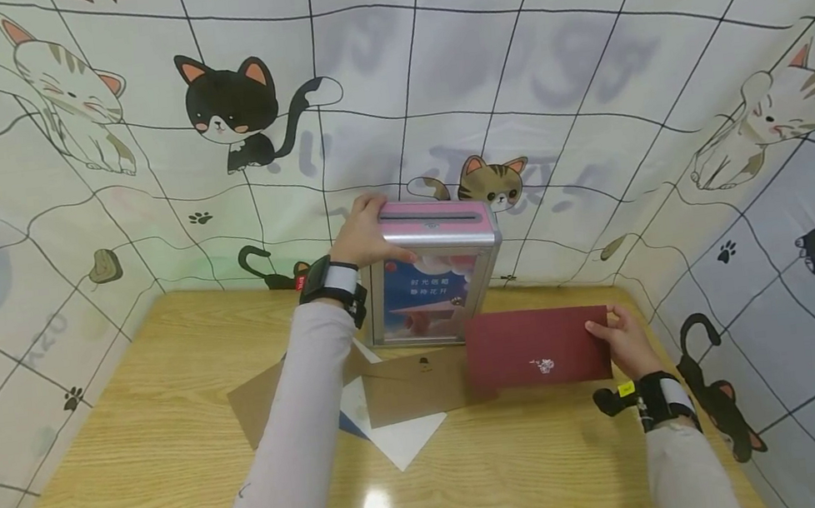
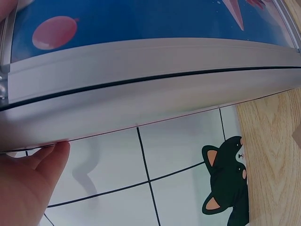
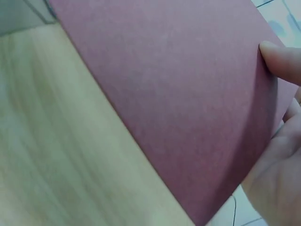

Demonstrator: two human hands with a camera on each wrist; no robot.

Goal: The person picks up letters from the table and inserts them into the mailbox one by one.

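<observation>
A slotted box (image 1: 442, 229) with a pink top, silver frame and blue picture front stands upright at the back of the table. My left hand (image 1: 365, 234) grips its upper left corner, thumb on the front. In the left wrist view the box's silver edge (image 2: 141, 96) runs past my fingertips. Between thumb and fingers, my right hand (image 1: 627, 342) pinches the right end of a dark red envelope (image 1: 532, 349) bearing a small white print. The envelope is held in front of the box's lower right corner. In the right wrist view its plain red surface (image 3: 174, 103) fills the middle.
Brown envelopes (image 1: 410, 383), a white one (image 1: 399, 443) and a blue corner (image 1: 352, 426) overlap on the wooden table (image 1: 139, 486) before the box, partly hidden by my left forearm. Cat-patterned cloth (image 1: 371, 65) hangs close behind the box and at both sides.
</observation>
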